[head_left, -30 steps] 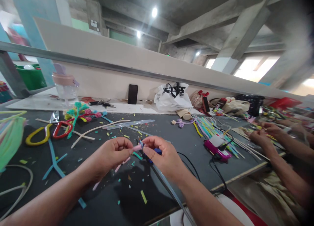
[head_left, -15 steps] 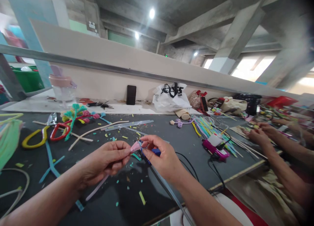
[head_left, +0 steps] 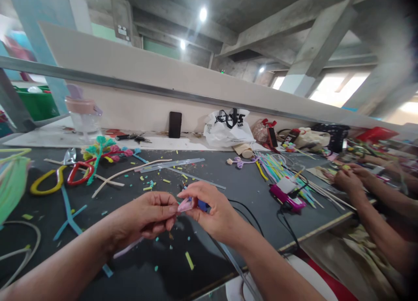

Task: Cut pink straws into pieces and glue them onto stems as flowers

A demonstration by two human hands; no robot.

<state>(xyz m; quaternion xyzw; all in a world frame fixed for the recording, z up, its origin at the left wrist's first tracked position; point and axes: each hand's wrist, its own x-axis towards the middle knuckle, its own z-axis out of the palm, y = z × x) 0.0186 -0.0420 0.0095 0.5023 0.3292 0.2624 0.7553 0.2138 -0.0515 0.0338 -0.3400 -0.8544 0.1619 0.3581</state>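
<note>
Since the earlier frame, the pink piece (head_left: 185,205) has been lowered slightly above the table (head_left: 238,172), between the hands. Its near end is pinched by the left hand (head_left: 148,214); its other end is narrowly enclosed by the right hand's (head_left: 214,212) curled fingers, though firm gripping cannot be told.

Left of the magenta device (head_left: 289,200), a hand could cross the dark surface (head_left: 244,178); behind the device coloured strips (head_left: 276,167) block, before it a black cable (head_left: 290,228).
</note>
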